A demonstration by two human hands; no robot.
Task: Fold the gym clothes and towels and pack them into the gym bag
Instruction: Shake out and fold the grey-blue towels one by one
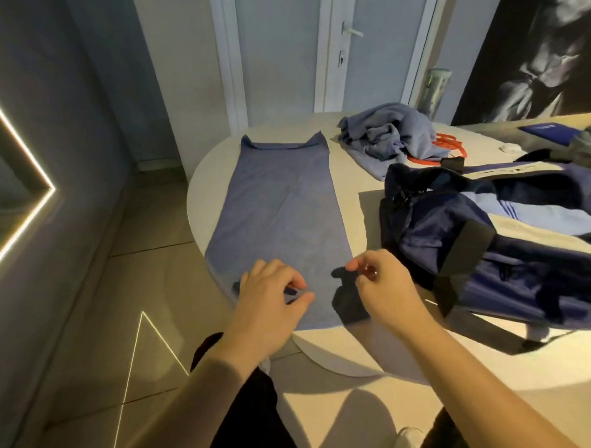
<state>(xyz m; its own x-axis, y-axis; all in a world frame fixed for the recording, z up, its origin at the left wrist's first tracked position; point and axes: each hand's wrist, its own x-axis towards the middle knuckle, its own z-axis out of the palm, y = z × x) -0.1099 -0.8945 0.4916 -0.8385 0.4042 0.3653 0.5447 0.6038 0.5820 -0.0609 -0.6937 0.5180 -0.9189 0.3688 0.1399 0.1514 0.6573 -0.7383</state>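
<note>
A long blue towel (280,204) lies spread flat on the round white table (354,175), running from the far edge to the near edge. My left hand (270,298) hovers just above the towel's near left corner with its fingers loosely curled and nothing in them. My right hand (383,287) hovers above the near right corner in the same way and casts a shadow on the cloth. The navy and light-blue gym bag (489,237) lies slumped on the table just right of my right hand. A crumpled pile of blue-grey clothes (388,133) sits at the back.
Red resistance bands (448,141) lie beside the clothes pile, partly under it. A clear bottle (435,88) stands behind the pile. A small white object (509,147) and a blue item (549,131) sit at the far right. Tiled floor lies left of the table.
</note>
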